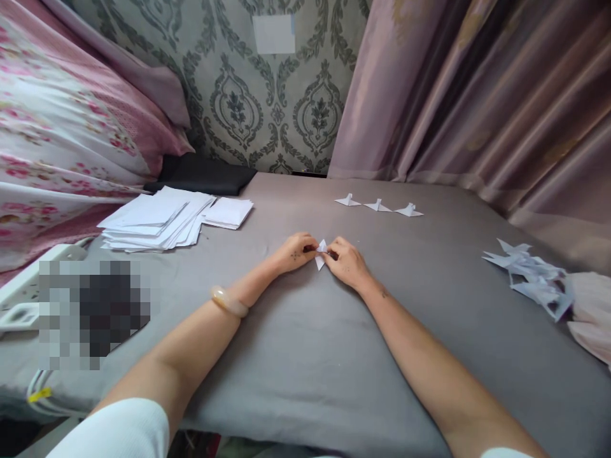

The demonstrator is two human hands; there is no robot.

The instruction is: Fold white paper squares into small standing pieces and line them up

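A small piece of folded white paper (321, 259) is held over the middle of the grey-covered table. My left hand (296, 252) pinches its left side between thumb and fingers. From the right, my right hand (347, 259) grips the other side, fingers curled in. The paper's pointed tips stick out above and below the fingertips; its middle is partly covered by them. Beyond my hands, three small folded paper figures (378, 205) stand in a row on the grey cloth (296, 356).
At the left lie a stack of white paper sheets (157, 222) and a smaller stack of squares (229, 212), before a black flat item (205, 175). A white power strip (28, 280) is at the left edge. Several folded paper pieces (532, 277) are heaped right, beside pale fabric (592, 312).
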